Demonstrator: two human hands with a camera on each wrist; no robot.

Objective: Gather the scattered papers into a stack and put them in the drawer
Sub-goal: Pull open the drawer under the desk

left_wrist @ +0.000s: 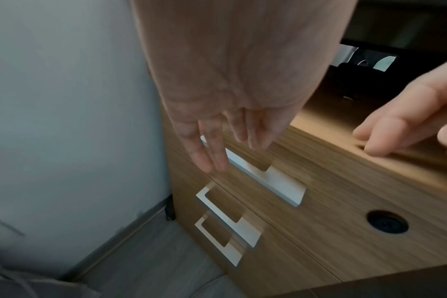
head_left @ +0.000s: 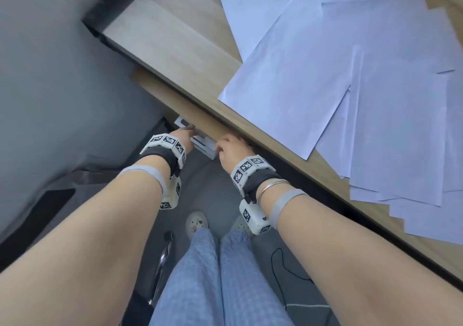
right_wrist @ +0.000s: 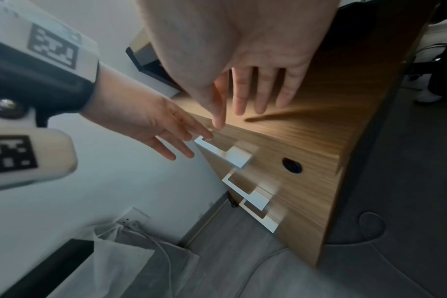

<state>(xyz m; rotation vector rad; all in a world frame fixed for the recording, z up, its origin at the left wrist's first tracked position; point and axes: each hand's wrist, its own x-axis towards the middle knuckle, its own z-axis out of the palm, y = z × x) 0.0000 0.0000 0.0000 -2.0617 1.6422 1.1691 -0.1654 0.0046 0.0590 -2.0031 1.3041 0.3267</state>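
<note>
Both hands' fingers are straight, holding nothing: left hand (left_wrist: 225, 113) near the top drawer handle (left_wrist: 265, 177). Papers (head_left: 338, 80) on desk (head_left: 175, 37) are light, limp, slippery; grip stack edges

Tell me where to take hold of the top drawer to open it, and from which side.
Grip the white bar of the top handle on the top drawer. It stands off the wood front, leaving a gap behind; hook fingers in from the front, as the left hand is nearest. Both hands are open, touching nothing clearly.
</note>
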